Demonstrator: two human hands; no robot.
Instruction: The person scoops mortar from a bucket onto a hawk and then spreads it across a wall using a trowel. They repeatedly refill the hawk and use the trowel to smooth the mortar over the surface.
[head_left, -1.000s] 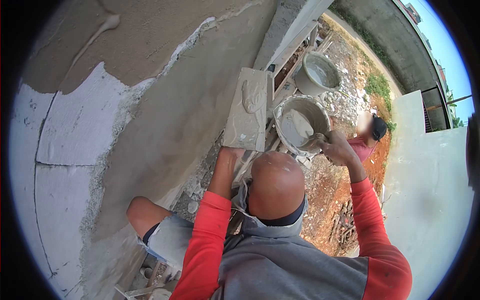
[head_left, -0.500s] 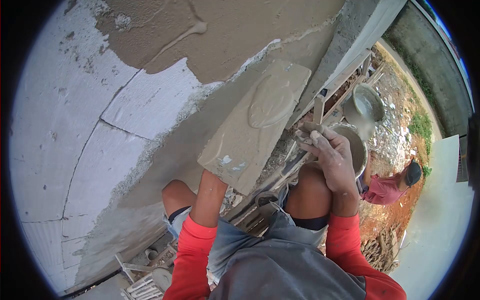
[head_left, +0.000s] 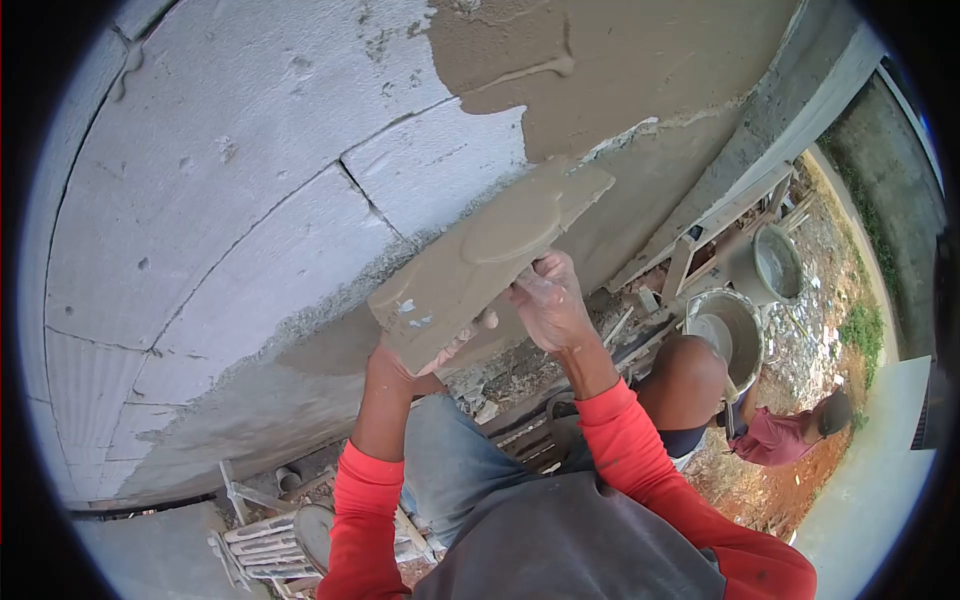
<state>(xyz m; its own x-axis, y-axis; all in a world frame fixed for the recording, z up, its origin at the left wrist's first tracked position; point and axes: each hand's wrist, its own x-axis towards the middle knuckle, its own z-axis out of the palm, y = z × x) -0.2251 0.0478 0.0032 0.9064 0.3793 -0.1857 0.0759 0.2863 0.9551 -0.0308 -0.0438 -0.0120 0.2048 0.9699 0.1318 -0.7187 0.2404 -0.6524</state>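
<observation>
My left hand [head_left: 445, 350] grips a long, flat mortar board [head_left: 425, 300] from beneath, near its lower end. Its fingers show past the right edge, while the palm is hidden under the board. A rounded heap of wet mortar [head_left: 515, 225] lies on the upper half. At the board's right edge, my right hand [head_left: 555, 305] has its fingers bent together; whatever they hold is hidden. Beyond the board rises a block wall [head_left: 290, 230], with wet brown plaster [head_left: 620, 70] spread over its upper right part.
Two mortar buckets, a nearer bucket [head_left: 752, 345] and a farther bucket [head_left: 790, 262], stand at the right. A person in a pink shirt [head_left: 775, 437] is below them. Wooden framing [head_left: 685, 260] runs along the wall's foot. A slatted wooden piece [head_left: 265, 545] lies at lower left.
My right hand has come from above the near bucket to the board's right edge. The board has turned and tilted closer to the wall. My view has shifted left.
</observation>
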